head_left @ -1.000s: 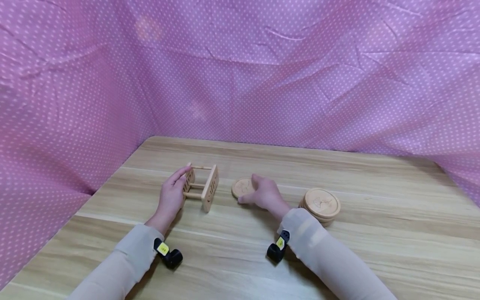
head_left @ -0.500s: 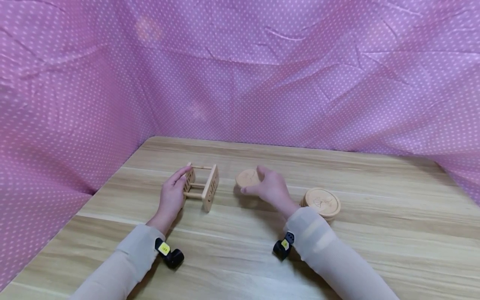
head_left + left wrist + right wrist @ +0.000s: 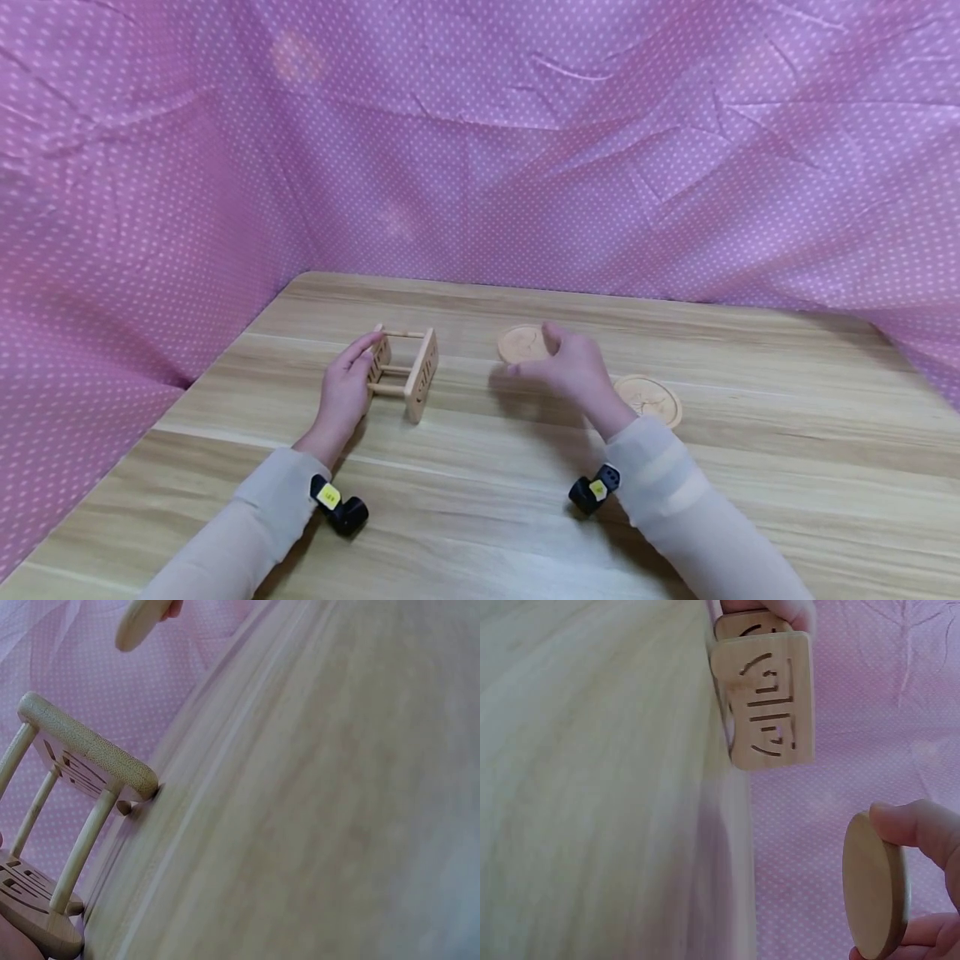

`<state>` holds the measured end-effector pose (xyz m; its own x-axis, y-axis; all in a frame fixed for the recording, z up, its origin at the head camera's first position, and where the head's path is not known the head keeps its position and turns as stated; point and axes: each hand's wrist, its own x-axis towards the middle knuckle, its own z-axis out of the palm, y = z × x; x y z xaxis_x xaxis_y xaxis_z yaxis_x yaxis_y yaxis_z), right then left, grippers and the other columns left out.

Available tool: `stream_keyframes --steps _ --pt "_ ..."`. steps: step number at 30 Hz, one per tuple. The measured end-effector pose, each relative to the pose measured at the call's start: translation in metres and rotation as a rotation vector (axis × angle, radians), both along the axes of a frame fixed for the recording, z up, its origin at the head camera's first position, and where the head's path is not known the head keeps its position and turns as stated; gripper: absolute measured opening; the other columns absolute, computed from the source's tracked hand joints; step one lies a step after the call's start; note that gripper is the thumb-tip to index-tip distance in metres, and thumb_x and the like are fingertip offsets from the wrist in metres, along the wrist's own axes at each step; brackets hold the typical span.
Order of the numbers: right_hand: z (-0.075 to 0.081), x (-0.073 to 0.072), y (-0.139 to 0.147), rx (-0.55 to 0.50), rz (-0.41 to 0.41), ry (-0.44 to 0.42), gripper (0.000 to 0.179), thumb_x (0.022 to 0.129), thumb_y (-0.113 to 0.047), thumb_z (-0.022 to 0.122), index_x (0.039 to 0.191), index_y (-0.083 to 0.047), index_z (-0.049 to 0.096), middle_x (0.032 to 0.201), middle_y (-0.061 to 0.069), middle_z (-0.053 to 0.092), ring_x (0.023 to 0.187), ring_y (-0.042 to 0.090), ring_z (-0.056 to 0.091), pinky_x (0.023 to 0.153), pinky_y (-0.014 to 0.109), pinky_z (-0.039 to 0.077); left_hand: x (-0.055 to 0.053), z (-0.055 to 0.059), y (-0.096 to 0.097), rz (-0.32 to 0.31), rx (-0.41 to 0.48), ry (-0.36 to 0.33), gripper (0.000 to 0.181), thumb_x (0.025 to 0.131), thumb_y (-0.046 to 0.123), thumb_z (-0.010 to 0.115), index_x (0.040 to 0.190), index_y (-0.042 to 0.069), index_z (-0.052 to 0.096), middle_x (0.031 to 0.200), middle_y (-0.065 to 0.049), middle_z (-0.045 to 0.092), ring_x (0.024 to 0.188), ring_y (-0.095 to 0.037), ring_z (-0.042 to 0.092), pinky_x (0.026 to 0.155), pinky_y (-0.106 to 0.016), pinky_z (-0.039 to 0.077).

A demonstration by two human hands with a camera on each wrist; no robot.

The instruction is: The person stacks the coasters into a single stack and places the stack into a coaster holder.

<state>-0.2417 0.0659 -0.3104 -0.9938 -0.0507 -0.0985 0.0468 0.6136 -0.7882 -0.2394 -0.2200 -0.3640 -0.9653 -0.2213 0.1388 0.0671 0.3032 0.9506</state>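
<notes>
My left hand (image 3: 343, 390) holds the left side panel of a small wooden coaster holder (image 3: 422, 377), which stands on the table. The holder has two panels with cut-out letters, joined by thin rods, and no coaster sits between them. To its right, my right hand (image 3: 576, 372) pinches a round wooden coaster (image 3: 521, 343) by its edge, above the table. Thumb and fingers grip opposite edges of that coaster (image 3: 871, 889) in the right wrist view. In the left wrist view the holder (image 3: 90, 750) is close, with the left hand mostly cut off.
A stack of coasters (image 3: 654, 402) with an engraved top stands behind my right wrist, partly hidden by it. The wooden table (image 3: 465, 500) reaches back to a pink polka-dot cloth (image 3: 480, 167) that hangs on the left and at the back.
The right hand has lifted the coaster off the table and carried it rightward and slightly farther back, now covering part of the stack. The left hand and the holder have stayed in place.
</notes>
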Motion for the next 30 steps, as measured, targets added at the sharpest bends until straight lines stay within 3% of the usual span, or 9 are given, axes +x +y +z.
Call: stream_keyframes --steps 7,12,19,24,25,30 --pt "0.002 0.010 0.019 -0.009 0.014 0.019 0.100 0.061 -0.042 0.079 0.141 -0.010 0.029 0.146 0.006 0.030 0.135 0.023 0.026 0.110 0.039 0.026 0.000 0.002 -0.001 -0.003 -0.013 -0.018 0.035 0.097 0.015 0.037 0.129 0.015 0.050 0.142 0.000 0.040 0.131 -0.018 0.034 0.110 -0.037 0.026" --pt "0.000 0.016 0.030 0.074 0.044 0.074 0.098 0.063 -0.045 0.077 0.141 -0.008 0.030 0.146 0.009 0.031 0.134 0.028 0.027 0.109 0.043 0.027 0.001 0.003 -0.001 -0.011 -0.014 -0.029 0.036 0.097 0.015 0.036 0.130 0.016 0.049 0.143 0.000 0.038 0.131 -0.018 0.034 0.111 -0.036 0.025" --pt "-0.002 0.027 0.046 0.116 0.093 0.175 0.091 0.066 -0.043 0.076 0.138 -0.006 0.035 0.143 0.011 0.036 0.132 0.031 0.032 0.108 0.045 0.028 0.001 0.001 -0.002 -0.013 -0.011 -0.034 0.036 0.097 0.015 0.036 0.130 0.017 0.049 0.142 0.003 0.040 0.111 -0.018 0.046 0.096 -0.030 0.038" --pt "0.000 0.034 0.057 0.099 0.075 0.176 0.092 0.064 -0.046 0.077 0.138 -0.010 0.036 0.143 0.009 0.037 0.131 0.032 0.032 0.106 0.048 0.030 0.001 0.002 -0.003 -0.018 -0.030 -0.022 0.036 0.096 0.014 0.037 0.130 0.016 0.050 0.142 0.000 0.040 0.121 -0.018 0.043 0.103 -0.032 0.035" --pt "0.001 0.036 0.060 0.097 0.073 0.168 0.093 0.064 -0.046 0.077 0.139 -0.010 0.036 0.143 0.010 0.037 0.131 0.033 0.032 0.106 0.048 0.030 0.002 0.003 -0.003 -0.022 -0.026 -0.020 0.036 0.096 0.014 0.037 0.130 0.015 0.050 0.142 -0.001 0.039 0.127 -0.017 0.037 0.109 -0.034 0.027" --pt "0.001 0.045 0.073 0.111 0.079 0.149 0.095 0.064 -0.050 0.076 0.140 -0.014 0.033 0.144 0.009 0.035 0.129 0.039 0.032 0.103 0.052 0.032 0.001 0.002 -0.003 -0.018 -0.031 -0.020 0.035 0.096 0.013 0.037 0.129 0.014 0.050 0.142 -0.002 0.039 0.132 -0.016 0.032 0.111 -0.036 0.024"
